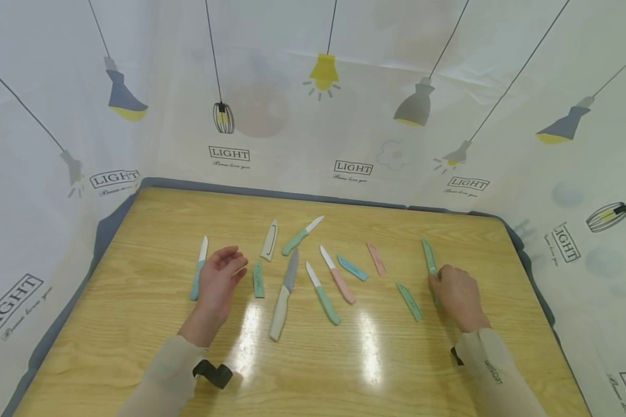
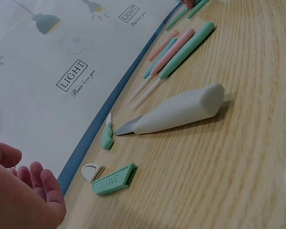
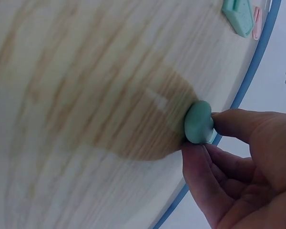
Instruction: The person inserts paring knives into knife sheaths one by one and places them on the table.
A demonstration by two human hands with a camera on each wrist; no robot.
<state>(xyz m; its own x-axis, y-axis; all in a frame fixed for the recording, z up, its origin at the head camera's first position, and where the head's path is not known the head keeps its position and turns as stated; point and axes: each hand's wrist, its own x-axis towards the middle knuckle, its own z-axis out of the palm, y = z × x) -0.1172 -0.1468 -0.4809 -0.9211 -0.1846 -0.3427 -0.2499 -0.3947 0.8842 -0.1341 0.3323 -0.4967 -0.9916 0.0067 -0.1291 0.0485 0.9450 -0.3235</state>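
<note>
My right hand (image 1: 456, 292) pinches a green-handled knife (image 1: 429, 255) between thumb and fingers at the table's right; a green cover appears to hide its blade. The rounded handle end (image 3: 199, 121) shows in the right wrist view. My left hand (image 1: 220, 284) holds nothing, its fingers loosely bent above the table. Beside it lies a blue-handled knife (image 1: 195, 284), partly hidden behind the hand. A green sheath (image 1: 258, 281) and a cream sheath (image 1: 269, 240) lie just right of the left hand, near a large cream-handled knife (image 1: 279, 313) with a grey blade.
Mid-table lie two green-handled knives, one farther back (image 1: 295, 241) and one nearer (image 1: 327, 307), plus a pink-handled knife (image 1: 342, 286); their white blades are bare. Blue (image 1: 352, 268), pink (image 1: 376, 258) and green (image 1: 409, 302) sheaths lie to the right. A printed curtain (image 1: 292, 156) surrounds the wooden table (image 1: 318, 370).
</note>
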